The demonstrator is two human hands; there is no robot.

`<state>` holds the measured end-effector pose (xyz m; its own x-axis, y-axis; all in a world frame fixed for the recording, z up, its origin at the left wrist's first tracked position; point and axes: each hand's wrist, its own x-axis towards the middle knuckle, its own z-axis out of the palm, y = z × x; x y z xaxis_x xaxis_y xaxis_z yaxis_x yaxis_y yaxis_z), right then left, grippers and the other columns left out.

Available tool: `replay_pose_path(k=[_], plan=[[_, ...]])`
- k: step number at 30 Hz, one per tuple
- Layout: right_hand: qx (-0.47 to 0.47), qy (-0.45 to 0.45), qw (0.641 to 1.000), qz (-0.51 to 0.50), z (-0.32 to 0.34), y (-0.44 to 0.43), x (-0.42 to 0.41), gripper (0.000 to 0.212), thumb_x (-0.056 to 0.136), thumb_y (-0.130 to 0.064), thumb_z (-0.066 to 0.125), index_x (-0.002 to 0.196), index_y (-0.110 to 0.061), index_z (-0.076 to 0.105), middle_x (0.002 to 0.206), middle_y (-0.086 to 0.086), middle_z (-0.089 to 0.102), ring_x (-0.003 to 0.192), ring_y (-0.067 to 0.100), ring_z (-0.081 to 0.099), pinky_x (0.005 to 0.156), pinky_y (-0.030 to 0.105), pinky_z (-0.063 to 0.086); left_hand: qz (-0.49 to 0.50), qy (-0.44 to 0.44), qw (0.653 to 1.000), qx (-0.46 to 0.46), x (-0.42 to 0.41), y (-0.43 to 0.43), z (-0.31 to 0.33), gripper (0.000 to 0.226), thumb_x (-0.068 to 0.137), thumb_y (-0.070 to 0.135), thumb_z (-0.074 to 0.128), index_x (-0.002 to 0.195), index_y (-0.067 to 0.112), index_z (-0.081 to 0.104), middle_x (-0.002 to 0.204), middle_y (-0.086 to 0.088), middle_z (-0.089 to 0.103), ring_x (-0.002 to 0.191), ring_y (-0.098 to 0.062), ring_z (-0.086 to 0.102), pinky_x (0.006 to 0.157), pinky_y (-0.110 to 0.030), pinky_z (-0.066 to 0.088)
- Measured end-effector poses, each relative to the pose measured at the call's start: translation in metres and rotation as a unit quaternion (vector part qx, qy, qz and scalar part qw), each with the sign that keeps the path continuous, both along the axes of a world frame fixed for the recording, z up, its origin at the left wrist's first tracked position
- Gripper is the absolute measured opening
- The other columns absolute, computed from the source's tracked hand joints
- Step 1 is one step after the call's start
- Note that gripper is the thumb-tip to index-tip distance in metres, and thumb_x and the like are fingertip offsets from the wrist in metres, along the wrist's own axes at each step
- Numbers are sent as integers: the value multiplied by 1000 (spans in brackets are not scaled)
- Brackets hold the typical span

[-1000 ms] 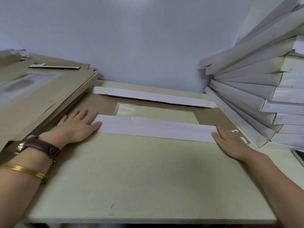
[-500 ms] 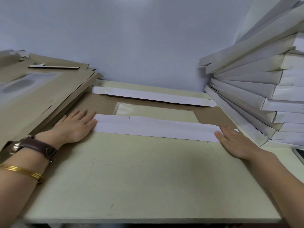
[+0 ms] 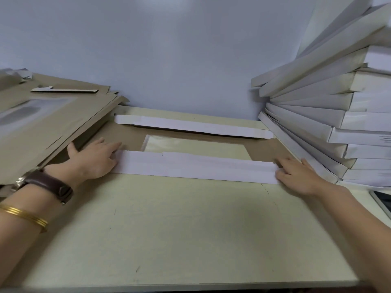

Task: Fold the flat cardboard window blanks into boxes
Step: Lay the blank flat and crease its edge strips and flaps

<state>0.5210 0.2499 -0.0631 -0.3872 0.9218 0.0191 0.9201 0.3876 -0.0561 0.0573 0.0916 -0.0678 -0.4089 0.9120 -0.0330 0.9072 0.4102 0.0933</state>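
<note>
As left hand [image 3: 93, 160] and right hand [image 3: 297, 175] press, flap [image 3: 196, 166] shows white.

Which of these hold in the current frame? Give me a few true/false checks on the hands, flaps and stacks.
1. The left hand and the right hand each touch one end of the near white flap. True.
2. The folded boxes are stacked on the left. False: the stack of white boxes is on the right, and the flat brown blanks are piled on the left.
3. A second white flap lies along the far edge of the blank. True.
4. The left wrist is bare. False: it wears a watch and a gold bangle.
5. The near flap hides the clear window completely. False: part of the window shows beyond the flap.
</note>
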Motion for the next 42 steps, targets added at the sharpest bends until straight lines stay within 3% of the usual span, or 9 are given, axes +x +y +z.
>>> replay_pose_path(k=[4,9,12,15,19,22,33,38,42], plan=[[-45,87,995,-10,6,-1,-16,9,86,-17,47,87,-11,41,87,6,48,91,30,46,85,42,36,-5,-38,999,-20,5,-1,14,62,91,23,47,149,37,27,145,7,44,138,-23,34,113,-61,-1],[-92,134,986,-50,15,-9,-25,73,61,-43,50,123,-5,46,121,11,49,116,29,45,94,41,39,-52,-102,993,-5,14,-6,27,83,70,43,58,148,31,30,138,4,51,130,-23,42,115,-51,12],[-93,160,981,-53,18,-11,-22,85,54,-42,58,132,-11,44,129,7,40,118,22,38,91,38,36,-65,-133,988,29,17,-8,33,98,54,42,56,148,22,34,129,-3,55,122,-25,47,111,-43,30],[-66,173,982,-38,19,-10,-16,96,54,-44,70,142,-23,40,124,3,37,126,20,34,104,40,35,-87,-122,986,68,17,-7,32,87,64,31,76,143,14,42,115,-7,53,106,-22,50,93,-27,40],[16,157,987,-18,18,-9,-10,53,63,-31,86,106,-23,57,106,2,38,105,19,42,85,32,35,-109,-101,983,104,16,-6,29,53,61,20,85,108,16,60,95,-2,42,87,-17,49,63,-20,37],[94,118,988,-17,19,-10,-12,45,61,-34,86,86,-13,55,99,1,38,100,22,38,84,33,30,-120,-73,980,142,15,-5,27,46,55,22,88,88,12,58,85,0,39,77,-18,45,55,-22,31],[219,58,974,-23,9,-24,-21,23,82,-28,72,84,-11,56,83,2,53,95,30,48,79,38,29,-109,56,959,255,27,-11,12,32,66,22,81,76,15,51,70,2,46,68,-25,41,59,-32,31],[178,52,982,-19,5,-49,-23,11,75,-22,62,73,-13,55,73,-2,55,83,26,49,66,35,36,-98,68,980,161,34,-26,22,20,69,37,70,68,22,58,66,6,57,70,-23,53,58,-29,39],[96,52,993,40,4,-71,-43,36,78,-43,58,107,-23,62,107,-8,62,108,19,52,89,33,42,-147,40,988,31,54,-27,34,43,68,58,66,102,32,69,105,10,65,98,-15,58,81,-25,47]])
